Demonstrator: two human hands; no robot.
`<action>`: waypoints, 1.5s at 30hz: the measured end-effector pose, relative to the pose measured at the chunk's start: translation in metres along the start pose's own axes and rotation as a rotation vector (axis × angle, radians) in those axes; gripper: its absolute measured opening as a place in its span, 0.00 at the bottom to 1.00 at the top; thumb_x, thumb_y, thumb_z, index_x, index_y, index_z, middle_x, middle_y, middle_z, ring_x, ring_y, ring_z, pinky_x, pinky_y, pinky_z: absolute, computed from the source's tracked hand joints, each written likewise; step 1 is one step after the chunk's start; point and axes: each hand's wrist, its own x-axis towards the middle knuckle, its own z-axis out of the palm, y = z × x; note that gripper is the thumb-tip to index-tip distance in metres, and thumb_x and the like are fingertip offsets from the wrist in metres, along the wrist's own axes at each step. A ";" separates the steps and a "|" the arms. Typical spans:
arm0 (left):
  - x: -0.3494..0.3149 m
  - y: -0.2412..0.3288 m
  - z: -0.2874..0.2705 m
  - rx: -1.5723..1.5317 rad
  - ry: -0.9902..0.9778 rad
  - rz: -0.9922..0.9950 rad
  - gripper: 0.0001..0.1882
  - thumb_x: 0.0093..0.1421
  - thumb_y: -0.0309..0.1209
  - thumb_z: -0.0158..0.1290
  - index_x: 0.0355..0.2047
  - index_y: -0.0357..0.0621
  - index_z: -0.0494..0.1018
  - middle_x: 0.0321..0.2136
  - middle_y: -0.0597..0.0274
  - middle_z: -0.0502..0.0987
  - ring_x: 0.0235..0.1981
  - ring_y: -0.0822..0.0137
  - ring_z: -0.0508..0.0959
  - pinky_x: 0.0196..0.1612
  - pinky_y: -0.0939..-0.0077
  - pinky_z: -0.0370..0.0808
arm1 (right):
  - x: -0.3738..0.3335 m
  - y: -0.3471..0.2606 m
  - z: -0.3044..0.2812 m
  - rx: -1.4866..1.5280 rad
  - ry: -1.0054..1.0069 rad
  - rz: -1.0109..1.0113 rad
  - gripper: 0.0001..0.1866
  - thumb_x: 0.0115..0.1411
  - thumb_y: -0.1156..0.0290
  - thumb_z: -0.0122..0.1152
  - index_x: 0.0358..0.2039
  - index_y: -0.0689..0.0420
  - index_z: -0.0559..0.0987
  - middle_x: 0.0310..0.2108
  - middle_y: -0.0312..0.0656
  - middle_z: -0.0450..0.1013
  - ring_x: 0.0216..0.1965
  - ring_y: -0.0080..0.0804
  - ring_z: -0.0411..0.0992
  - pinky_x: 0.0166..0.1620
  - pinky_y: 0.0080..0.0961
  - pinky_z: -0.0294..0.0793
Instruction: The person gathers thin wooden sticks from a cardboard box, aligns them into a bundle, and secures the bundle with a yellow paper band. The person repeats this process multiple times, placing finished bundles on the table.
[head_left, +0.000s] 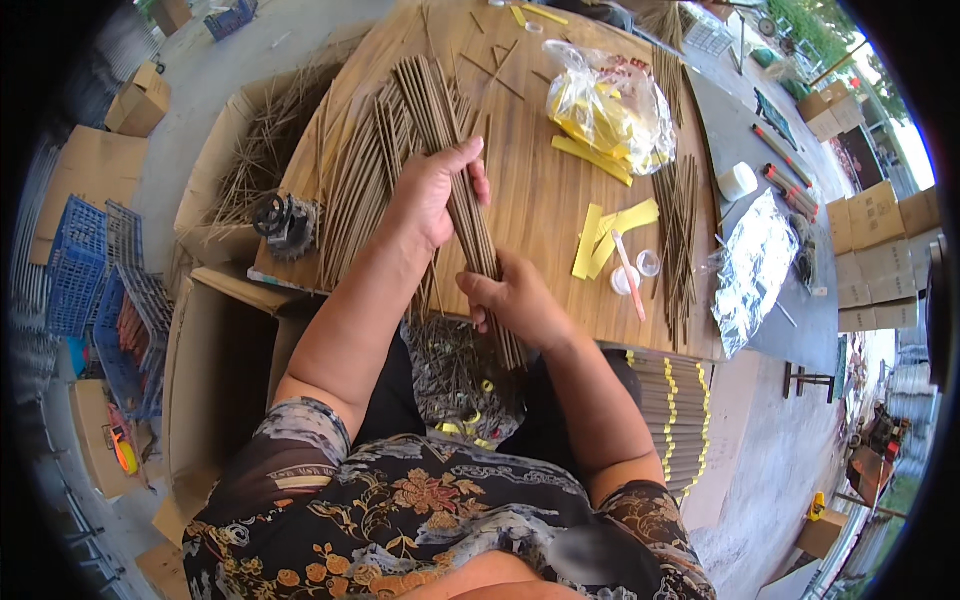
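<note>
A bundle of thin brown incense sticks (pixel 424 98) slants across the near edge of the wooden table (pixel 530 210). My left hand (pixel 432 192) is wrapped round its middle, and lower down my right hand (pixel 522 302) grips it near the bottom end. Left of the bundle, a wide pile of loose sticks (pixel 362 165) lies fanned on the tabletop. To the right are yellow paper strips (pixel 630 218) and a small white pot (pixel 622 284) with a pale pink stick (pixel 630 270) across it. Beyond them sits a clear plastic bag (pixel 600 85) holding more yellow strips.
Another row of sticks (pixel 678 240) lies along the table's right side, near crumpled foil (pixel 750 265) and a white roll (pixel 738 182). Cardboard boxes (pixel 215 350) stand at the left, below a dark metal device (pixel 287 228). Yellow-banded bundles (pixel 675 410) are stacked below right.
</note>
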 end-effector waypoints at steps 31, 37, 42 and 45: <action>0.018 0.010 -0.023 -0.234 -0.157 0.039 0.11 0.54 0.31 0.53 0.20 0.45 0.63 0.14 0.68 0.64 0.15 0.76 0.63 0.20 0.83 0.63 | 0.012 -0.001 -0.005 0.107 -0.067 0.037 0.07 0.52 0.73 0.54 0.28 0.58 0.65 0.15 0.32 0.60 0.11 0.18 0.59 0.12 0.13 0.59; 0.013 0.015 -0.016 -0.146 -0.008 0.061 0.08 0.52 0.27 0.54 0.22 0.44 0.64 0.15 0.70 0.64 0.16 0.77 0.64 0.20 0.83 0.64 | 0.015 0.000 -0.005 0.043 -0.113 0.004 0.07 0.52 0.72 0.55 0.29 0.58 0.67 0.16 0.33 0.62 0.13 0.18 0.61 0.14 0.15 0.62; 0.019 0.014 -0.022 -0.105 0.099 0.087 0.09 0.51 0.26 0.54 0.21 0.43 0.63 0.14 0.67 0.65 0.14 0.76 0.64 0.18 0.83 0.64 | 0.016 0.002 -0.008 0.025 -0.101 -0.027 0.09 0.54 0.69 0.56 0.31 0.59 0.69 0.18 0.33 0.64 0.16 0.21 0.65 0.19 0.15 0.66; 0.022 0.029 -0.031 -0.201 0.145 0.138 0.10 0.52 0.24 0.52 0.23 0.41 0.61 0.14 0.66 0.64 0.15 0.76 0.63 0.18 0.83 0.65 | 0.015 0.004 -0.021 0.134 -0.118 -0.037 0.24 0.60 0.51 0.41 0.38 0.61 0.69 0.25 0.42 0.71 0.23 0.27 0.72 0.28 0.20 0.74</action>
